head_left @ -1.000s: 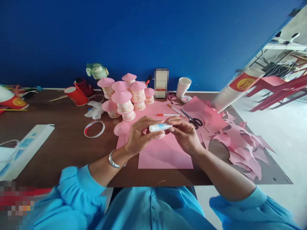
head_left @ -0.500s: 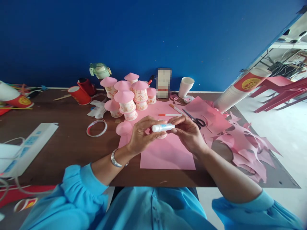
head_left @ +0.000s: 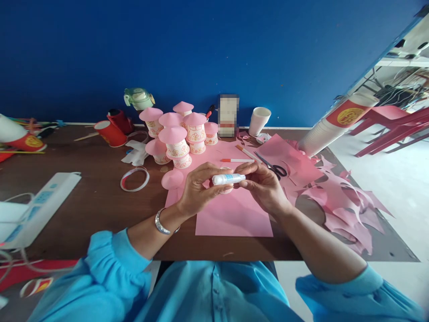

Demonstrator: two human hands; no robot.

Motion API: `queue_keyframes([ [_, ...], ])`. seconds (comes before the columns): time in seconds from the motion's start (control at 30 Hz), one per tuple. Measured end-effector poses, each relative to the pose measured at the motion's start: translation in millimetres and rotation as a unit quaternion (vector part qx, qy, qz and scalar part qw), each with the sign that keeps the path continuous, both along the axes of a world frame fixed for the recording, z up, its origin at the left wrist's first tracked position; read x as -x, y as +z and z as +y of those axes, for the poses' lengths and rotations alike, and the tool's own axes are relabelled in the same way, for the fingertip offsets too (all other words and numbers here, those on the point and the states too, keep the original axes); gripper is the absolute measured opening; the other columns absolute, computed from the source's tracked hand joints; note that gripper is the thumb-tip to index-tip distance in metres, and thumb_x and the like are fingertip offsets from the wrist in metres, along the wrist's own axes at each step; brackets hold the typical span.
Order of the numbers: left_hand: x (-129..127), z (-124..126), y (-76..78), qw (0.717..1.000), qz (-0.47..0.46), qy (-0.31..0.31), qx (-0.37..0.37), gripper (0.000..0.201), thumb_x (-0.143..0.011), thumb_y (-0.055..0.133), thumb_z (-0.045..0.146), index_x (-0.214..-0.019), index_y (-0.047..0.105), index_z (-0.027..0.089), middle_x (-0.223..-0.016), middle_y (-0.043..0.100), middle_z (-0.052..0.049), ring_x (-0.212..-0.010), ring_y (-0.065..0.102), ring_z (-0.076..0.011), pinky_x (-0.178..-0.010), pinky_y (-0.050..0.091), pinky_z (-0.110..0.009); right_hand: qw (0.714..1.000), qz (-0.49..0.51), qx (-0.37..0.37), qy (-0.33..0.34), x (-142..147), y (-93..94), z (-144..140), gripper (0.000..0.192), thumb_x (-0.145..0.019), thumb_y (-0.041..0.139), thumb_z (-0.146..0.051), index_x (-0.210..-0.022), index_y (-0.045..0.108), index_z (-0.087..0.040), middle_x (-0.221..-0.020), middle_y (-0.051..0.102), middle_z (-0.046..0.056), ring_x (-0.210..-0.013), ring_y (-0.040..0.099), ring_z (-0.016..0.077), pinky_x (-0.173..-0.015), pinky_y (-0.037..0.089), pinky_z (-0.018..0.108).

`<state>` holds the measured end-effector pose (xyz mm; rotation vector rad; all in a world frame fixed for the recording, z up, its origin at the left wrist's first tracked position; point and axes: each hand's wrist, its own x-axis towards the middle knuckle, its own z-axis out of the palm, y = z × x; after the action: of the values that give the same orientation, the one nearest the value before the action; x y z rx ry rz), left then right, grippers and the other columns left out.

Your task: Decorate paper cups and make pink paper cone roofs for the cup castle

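Note:
My left hand grips a small white glue tube, held level above a pink paper sheet. My right hand pinches the tube's right end with its fingertips. A small patterned cup piece lies partly hidden under the tube between my hands. A loose pink paper cone lies just left of my left hand. Behind stands a cluster of cup towers with pink cone roofs.
Scissors and a red-capped pen lie past my hands. Pink paper scraps cover the table's right side. A tape ring, red cups, a white cup, a power strip and a cup stack surround the work area.
Both hands and the tube have hardly moved; the view shifted slightly between one second ago and now.

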<state>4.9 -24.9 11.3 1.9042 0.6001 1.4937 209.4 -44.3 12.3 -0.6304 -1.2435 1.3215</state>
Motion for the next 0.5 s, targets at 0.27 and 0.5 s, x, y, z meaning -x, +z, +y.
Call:
queue_keyframes([
  [0.27,10,17,0.5,0.997,0.058,0.008,0.040,0.035,-0.092,0.080,0.036,-0.125,0.073,0.026,-0.111,0.073,-0.005,-0.081,0.068,-0.0122,-0.064,0.056,-0.024,0.994,0.043,0.042,-0.096,-9,0.0,10,0.026,-0.080,0.093,-0.037,-0.095,0.075,-0.026,-0.086,0.073,-0.002,-0.076,0.071,0.0131,-0.074,0.066,0.030],
  [0.5,49,44,10.1,0.941,0.333,0.007,0.061,0.028,-0.085,0.081,0.033,-0.111,0.076,0.024,-0.110,0.078,-0.005,-0.084,0.070,-0.0167,-0.070,0.056,-0.028,0.984,0.032,0.065,-0.165,-25,-8.6,30,0.037,-0.077,0.091,-0.047,-0.101,0.073,-0.026,-0.086,0.071,-0.002,-0.076,0.070,0.0139,-0.076,0.066,0.032],
])
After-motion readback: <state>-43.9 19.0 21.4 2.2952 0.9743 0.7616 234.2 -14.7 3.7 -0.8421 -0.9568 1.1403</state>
